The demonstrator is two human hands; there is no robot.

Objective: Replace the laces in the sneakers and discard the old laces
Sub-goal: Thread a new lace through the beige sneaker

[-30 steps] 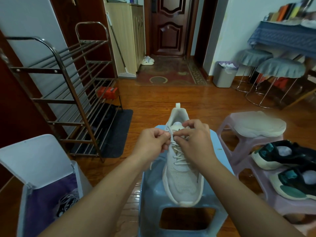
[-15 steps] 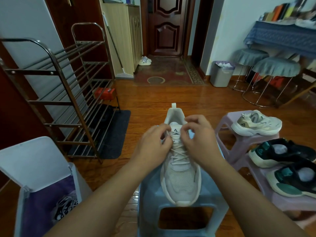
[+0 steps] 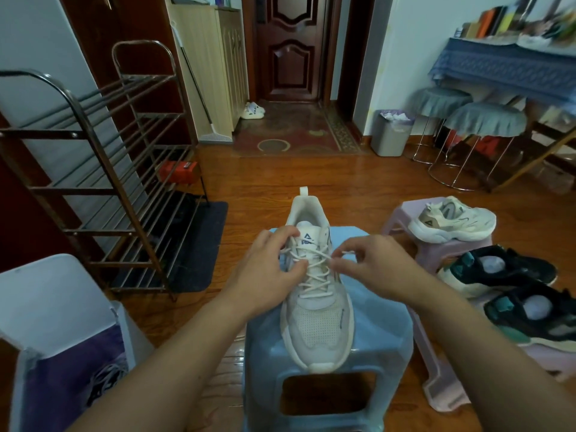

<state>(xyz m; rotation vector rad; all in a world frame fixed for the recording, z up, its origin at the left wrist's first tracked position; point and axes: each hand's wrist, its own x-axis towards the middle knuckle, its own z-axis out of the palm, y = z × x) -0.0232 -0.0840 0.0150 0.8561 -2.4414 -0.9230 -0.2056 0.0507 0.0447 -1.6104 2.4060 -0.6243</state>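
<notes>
Sneaker [image 3: 316, 294] on blue stool [image 3: 383, 344], toe at 6 o'clock. Left hand [image 3: 268, 275] grips upper eyelet side; right hand [image 3: 371, 266] pinches lace [image 3: 314, 266] end at 3 o'clock. Likely top-eyelet threading; next needs tensioning.

home entryway, wood floor [image 3: 280, 179], shoe rack [image 3: 103, 169], front door [image 3: 288, 48] w/ mat [image 3: 286, 135], slippers [image 3: 253, 110]

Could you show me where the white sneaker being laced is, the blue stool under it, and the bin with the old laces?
white sneaker [image 3: 318, 322]: head view, on its toe mesh.
blue stool [image 3: 380, 332]: head view, bare seat right of the shoe.
bin [image 3: 46, 294]: head view, on its raised white lid.
</notes>
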